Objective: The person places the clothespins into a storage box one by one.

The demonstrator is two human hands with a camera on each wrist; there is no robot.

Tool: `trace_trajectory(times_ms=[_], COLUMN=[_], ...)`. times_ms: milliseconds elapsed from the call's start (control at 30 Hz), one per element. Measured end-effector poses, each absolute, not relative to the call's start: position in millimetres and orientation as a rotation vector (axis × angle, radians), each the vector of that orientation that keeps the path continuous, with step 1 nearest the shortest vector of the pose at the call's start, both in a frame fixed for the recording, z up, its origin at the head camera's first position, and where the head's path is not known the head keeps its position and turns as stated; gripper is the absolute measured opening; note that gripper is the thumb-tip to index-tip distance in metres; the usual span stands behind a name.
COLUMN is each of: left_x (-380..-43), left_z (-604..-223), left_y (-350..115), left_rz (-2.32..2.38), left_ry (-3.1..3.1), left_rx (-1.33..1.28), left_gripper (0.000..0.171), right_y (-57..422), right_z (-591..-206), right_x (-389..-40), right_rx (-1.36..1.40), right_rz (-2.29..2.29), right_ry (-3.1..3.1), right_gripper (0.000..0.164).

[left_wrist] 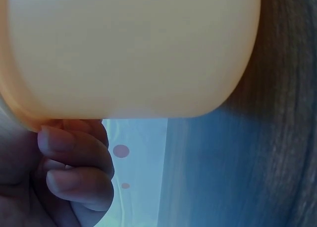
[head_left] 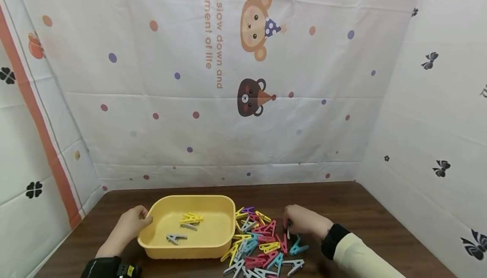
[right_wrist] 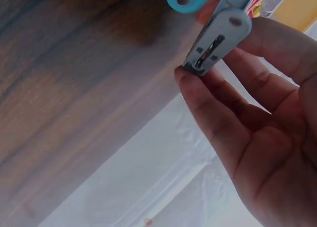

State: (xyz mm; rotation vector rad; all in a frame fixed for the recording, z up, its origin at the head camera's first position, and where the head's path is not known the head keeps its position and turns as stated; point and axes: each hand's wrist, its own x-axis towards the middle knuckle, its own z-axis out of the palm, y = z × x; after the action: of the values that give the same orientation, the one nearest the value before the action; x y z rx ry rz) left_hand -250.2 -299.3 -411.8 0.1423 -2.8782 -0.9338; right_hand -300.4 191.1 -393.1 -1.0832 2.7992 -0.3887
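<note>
A yellow plastic basin (head_left: 186, 252) sits on the table. At its left end my left hand (head_left: 131, 223) grips the rim, the thumb over the edge and the fingers curled below it in the left wrist view. Inside lie a few yellow clothespins (head_left: 191, 218) and grey clothespins (head_left: 176, 238). To the right of the pile, my right hand (head_left: 304, 218) pinches a grey clothespin (right_wrist: 218, 41) between thumb and fingers. A blue clothespin (head_left: 298, 246) lies just below that hand, on the pile's right side.
Many mixed clothespins (head_left: 262, 240) in red, yellow, blue, grey and purple are heaped against the basin's right side. The dark wooden table (head_left: 361, 223) ends at a printed white cloth (head_left: 213, 134) behind, with more cloth at both sides.
</note>
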Motion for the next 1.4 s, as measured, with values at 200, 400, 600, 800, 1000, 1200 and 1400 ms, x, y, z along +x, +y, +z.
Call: trace_trajectory(times_ms=[200,400,600,800,1000,1200,1400], left_x=[-249,-250,-252,-253,-251,-250,-251], left_z=[-409,-409,-405,-406,-416,-419,-421], left_y=[-300,-299,-301,-298,-297,-297,-295], left_rz=[-0.953,-0.959,-0.936,-0.925,-0.952,-0.895,-0.869], left_ry=[-2.886,-2.877,-2.861,-2.824,-2.824,-2.810,-2.780], left_rx=[0.154,0.147,0.146,0.139,0.162,0.141,0.113], left_gripper=[0.016,0.015,0.015,0.016,0.017,0.018,0.017], right_y=[176,141,73,-8,-74,-121,-142], right_z=[-374,-324,-284,-277,-298,-342,-377], right_x=[-301,-313,-321,-327,-321,-317,-316], right_rx=[-1.140,-1.335,-1.495,-1.527,-1.373,-1.423,-1.339], right_rz=[-0.407,-0.376,-0.323,-0.294,-0.289,-0.015,0.134], right_ry=[2.838,2.916,2.933,2.850,2.745,2.712,2.767], right_gripper=[0.018,0.017,0.010,0.011,0.017,0.008,0.011])
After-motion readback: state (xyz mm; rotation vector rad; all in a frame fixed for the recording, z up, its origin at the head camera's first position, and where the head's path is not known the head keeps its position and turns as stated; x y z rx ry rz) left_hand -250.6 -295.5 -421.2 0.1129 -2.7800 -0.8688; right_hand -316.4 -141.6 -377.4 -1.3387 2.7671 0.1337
